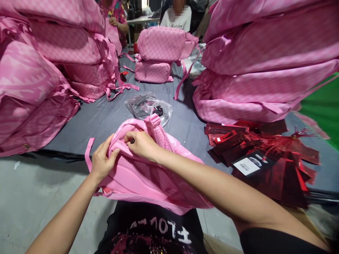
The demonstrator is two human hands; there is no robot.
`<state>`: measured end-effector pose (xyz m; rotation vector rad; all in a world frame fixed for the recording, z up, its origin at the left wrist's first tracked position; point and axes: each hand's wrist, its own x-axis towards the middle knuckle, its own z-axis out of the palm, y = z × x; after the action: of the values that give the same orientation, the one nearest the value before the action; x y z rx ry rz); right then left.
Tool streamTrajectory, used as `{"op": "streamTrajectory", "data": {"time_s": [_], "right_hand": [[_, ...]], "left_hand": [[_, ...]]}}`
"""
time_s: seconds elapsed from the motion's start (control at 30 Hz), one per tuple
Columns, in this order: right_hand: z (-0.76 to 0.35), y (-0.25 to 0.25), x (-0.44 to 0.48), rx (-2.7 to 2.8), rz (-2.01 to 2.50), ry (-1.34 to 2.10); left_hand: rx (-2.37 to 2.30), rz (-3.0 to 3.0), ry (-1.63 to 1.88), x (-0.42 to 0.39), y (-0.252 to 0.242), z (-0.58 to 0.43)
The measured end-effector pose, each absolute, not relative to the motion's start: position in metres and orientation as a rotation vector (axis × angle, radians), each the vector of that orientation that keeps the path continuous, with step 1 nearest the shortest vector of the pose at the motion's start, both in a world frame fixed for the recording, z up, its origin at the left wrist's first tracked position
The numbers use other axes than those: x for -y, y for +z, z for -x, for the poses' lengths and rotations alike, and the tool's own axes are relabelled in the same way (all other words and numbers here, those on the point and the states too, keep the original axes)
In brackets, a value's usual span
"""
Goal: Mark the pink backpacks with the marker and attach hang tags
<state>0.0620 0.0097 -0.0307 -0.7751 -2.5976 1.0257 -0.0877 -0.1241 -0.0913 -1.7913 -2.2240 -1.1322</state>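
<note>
A pink backpack [148,178] lies across the near table edge and my lap, its padded mesh back and strap facing up. My left hand [104,157] grips the bag's fabric near its top, thumb on the near side. My right hand [140,144] is closed at the top of the bag, just right of my left hand. A small dark spot [132,140] shows at its curled fingers; I cannot tell what it is. Just beyond the bag lies a clear plastic bag [143,106] with small black pieces in it.
Stacked pink backpacks stand at the left [74,46] and right [254,60], with two pink bags [161,44] at the back. Dark red tags [286,169] lie in a pile on the grey-covered table [182,123], a black-and-white label [249,165] on top. Two people are across the table.
</note>
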Motion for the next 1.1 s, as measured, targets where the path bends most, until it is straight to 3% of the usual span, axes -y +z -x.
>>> {"op": "streamTrajectory", "data": {"time_s": [0.77, 1.1], "right_hand": [[-0.102, -0.021, 0.008, 2.944, 0.25, 0.834], [-0.096, -0.017, 0.008, 3.015, 0.292, 0.775]], "left_hand": [[2.078, 1.816, -1.27, 0.151, -0.099, 0.086], [2.088, 1.779, -1.242, 0.156, -0.104, 0.088]]}}
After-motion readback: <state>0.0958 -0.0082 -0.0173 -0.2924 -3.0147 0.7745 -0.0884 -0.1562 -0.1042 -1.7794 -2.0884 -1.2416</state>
